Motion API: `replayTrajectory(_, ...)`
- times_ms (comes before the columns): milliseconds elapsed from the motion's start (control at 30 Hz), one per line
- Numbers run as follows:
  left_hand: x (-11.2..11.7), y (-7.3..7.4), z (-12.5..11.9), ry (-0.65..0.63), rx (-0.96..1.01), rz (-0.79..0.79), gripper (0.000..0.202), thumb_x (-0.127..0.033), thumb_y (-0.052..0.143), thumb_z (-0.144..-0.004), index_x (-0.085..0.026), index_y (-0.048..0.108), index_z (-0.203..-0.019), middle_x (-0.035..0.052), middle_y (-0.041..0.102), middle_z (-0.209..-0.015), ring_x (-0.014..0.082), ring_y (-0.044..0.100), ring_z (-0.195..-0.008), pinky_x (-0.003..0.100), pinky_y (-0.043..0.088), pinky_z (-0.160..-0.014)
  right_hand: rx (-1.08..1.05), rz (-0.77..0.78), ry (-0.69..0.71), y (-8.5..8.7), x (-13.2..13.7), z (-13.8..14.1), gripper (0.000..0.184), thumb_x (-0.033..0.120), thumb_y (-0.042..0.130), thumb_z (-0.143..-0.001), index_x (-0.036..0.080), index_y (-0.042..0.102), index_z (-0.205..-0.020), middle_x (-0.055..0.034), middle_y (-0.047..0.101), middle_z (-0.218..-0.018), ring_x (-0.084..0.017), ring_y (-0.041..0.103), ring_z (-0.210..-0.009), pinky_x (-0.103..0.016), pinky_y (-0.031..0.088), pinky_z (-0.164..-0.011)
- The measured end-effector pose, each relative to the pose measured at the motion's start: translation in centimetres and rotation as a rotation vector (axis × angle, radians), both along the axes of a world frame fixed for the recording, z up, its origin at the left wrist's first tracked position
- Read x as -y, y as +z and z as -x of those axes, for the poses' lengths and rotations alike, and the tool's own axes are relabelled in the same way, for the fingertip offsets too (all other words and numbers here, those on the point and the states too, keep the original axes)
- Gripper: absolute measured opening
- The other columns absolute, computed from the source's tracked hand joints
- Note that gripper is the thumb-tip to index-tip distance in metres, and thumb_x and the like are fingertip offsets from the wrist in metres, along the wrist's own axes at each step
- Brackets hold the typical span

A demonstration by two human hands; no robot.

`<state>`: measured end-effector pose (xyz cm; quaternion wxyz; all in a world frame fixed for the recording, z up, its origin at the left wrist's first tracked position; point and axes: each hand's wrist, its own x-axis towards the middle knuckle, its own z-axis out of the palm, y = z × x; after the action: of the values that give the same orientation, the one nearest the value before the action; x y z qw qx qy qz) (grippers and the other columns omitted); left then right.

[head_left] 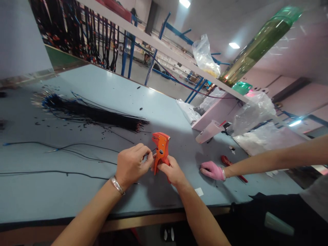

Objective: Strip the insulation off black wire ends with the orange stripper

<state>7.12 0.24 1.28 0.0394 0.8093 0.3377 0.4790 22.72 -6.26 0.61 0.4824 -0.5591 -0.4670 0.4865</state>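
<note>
My right hand [172,171] is wrapped round the handles of an orange wire stripper [162,149], held upright over the table. Between the fingertips of my left hand [133,163] a thin black wire [153,150] is pinched, its end at the stripper's jaws. How far the wire reaches into the jaws I cannot tell. Several loose black wires [84,145] trail across the table to the left of my hand. Beyond them lies a thick bundle of black wires [99,114], with blue sleeves and metal tips at its left end.
A co-worker's pink-gloved hand [212,171] rests on the table at right, near a red-handled tool [242,178]. Small black scraps [81,128] lie around the bundle. A white roll [209,131] and plastic bags [253,112] are at the back right, under a shelf rail [179,63].
</note>
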Motion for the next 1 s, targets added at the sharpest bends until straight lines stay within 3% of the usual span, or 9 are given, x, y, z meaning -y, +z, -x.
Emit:
replayTrajectory(467,0.02,-0.31,-0.13,-0.013,0.014,0.007,0.018,-0.018,0.055,-0.08,-0.019,0.059,-0.063,-0.0047,0.055,-0.056,0.0078,0.047,-0.048,0.024,0.031,-0.05,0.206,-0.063,-0.066,-0.24,0.12,0.18,0.012,0.016,0.051,-0.068,0.018,0.058,-0.078,0.0003,0.061,-0.067,-0.016,0.057,-0.061,-0.028,0.049,-0.063)
replayTrajectory(1000,-0.07,-0.45,-0.17,-0.017,-0.003,0.038,0.018,-0.018,0.053,-0.08,-0.019,0.058,-0.063,-0.0044,0.054,-0.056,0.008,0.047,-0.049,0.024,0.031,-0.05,0.135,0.011,-0.058,-0.3,-0.21,0.59,0.011,0.018,0.047,-0.061,0.018,0.053,-0.07,0.0009,0.058,-0.052,-0.014,0.053,-0.045,-0.024,0.044,-0.044)
